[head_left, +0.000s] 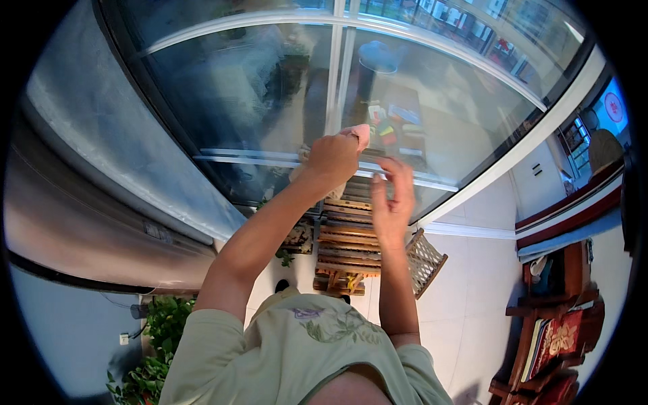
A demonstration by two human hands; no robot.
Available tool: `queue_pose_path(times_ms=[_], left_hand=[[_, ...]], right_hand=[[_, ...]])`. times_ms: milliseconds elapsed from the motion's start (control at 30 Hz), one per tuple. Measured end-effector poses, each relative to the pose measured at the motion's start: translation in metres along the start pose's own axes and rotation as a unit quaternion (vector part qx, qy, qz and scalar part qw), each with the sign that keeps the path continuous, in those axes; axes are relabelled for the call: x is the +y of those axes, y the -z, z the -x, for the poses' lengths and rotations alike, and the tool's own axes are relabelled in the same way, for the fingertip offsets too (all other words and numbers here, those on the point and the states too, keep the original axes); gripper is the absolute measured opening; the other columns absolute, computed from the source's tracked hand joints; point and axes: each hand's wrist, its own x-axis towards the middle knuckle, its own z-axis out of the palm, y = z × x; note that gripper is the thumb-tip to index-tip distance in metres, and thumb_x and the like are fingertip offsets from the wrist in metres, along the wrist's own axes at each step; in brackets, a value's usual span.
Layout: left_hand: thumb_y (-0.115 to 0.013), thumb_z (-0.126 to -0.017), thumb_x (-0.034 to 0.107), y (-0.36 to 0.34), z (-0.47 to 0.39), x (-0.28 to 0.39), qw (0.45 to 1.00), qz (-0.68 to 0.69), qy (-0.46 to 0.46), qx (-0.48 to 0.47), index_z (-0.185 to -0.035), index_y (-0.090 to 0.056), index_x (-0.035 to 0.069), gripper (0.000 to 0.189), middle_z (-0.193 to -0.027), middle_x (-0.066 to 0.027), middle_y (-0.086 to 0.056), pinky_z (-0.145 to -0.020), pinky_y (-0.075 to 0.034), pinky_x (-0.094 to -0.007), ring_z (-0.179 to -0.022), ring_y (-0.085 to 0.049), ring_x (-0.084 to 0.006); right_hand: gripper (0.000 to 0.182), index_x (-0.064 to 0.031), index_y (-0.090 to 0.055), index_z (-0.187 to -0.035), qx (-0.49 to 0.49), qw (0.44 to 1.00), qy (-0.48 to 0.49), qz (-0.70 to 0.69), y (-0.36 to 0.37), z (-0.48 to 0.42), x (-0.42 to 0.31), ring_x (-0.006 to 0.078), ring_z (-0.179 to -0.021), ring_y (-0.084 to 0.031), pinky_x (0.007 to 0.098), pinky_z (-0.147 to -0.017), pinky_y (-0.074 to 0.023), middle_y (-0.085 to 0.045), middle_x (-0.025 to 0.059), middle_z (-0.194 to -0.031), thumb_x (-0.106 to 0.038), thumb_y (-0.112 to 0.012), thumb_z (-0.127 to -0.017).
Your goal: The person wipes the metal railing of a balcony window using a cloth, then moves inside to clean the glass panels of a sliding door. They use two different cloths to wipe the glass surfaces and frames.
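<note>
My left hand (334, 159) is closed around a crumpled cloth (361, 135) in front of a glass panel (243, 96) with white frame bars. A pink end of the cloth sticks out past the fingers, and beige folds show below and behind the hand. To its right, my right hand (396, 195) is raised with fingers apart and slightly bent, nothing seen in it. Below both hands stands a slatted wooden stool or bench (349, 243). Whether the cloth touches the glass cannot be made out.
A lattice-sided wooden piece (426, 263) juts out at the bench's right. A potted plant (167, 329) stands at lower left, near a large metallic-brown appliance (101, 217). Carved wooden furniture (552, 324) with red cushions is at right. Pale floor tiles (450, 288) lie between.
</note>
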Motion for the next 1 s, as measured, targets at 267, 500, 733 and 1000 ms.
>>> queue_pose_path(times_ms=[267,500,733,1000], left_hand=[[-0.049,-0.078,0.023,-0.005,-0.029,0.024,0.987,-0.098,-0.057,-0.117,-0.068,-0.062,0.011,0.021,-0.070,-0.0083,-0.064,-0.058,-0.049,-0.0363,-0.069,-0.064,-0.0252],[-0.052,-0.075,0.023,-0.001,-0.035,0.042,0.986,-0.056,-0.107,-0.114,-0.070,-0.062,0.009,0.018,-0.069,-0.0091,-0.064,-0.055,-0.049,-0.0369,-0.067,-0.064,-0.0257],[-0.048,-0.080,0.024,-0.003,-0.036,0.040,0.987,-0.086,-0.089,-0.102,-0.070,-0.059,0.008,0.022,-0.065,-0.0087,-0.062,-0.052,-0.048,-0.0356,-0.062,-0.062,-0.0246],[-0.042,-0.083,0.025,0.004,-0.028,0.016,0.988,-0.066,-0.103,-0.091,-0.064,-0.060,0.008,0.031,-0.063,-0.0114,-0.062,-0.052,-0.048,-0.0391,-0.062,-0.063,-0.0267]], right_hand=[[0.015,-0.0046,-0.058,-0.084,-0.027,0.994,0.087,0.057,-0.009,0.001,-0.040,0.0285,-0.087,-0.048,0.0362,-0.076,-0.0401,-0.052,0.0110,-0.094,0.001,-0.060,-0.070],[0.020,-0.0034,-0.054,-0.090,0.010,0.992,0.086,0.093,0.002,-0.015,-0.030,0.0299,-0.086,-0.046,0.0371,-0.074,-0.0391,-0.051,0.0122,-0.096,-0.001,-0.062,-0.071],[0.015,-0.0030,-0.053,-0.084,-0.062,0.985,0.129,0.093,-0.001,-0.008,-0.043,0.0309,-0.085,-0.047,0.0380,-0.074,-0.0391,-0.050,0.0142,-0.093,-0.005,-0.063,-0.073],[0.015,-0.0022,-0.052,-0.079,-0.067,0.988,0.094,0.098,-0.017,-0.010,-0.056,0.0319,-0.082,-0.048,0.0384,-0.076,-0.0389,-0.050,0.0140,-0.090,-0.006,-0.064,-0.072]])
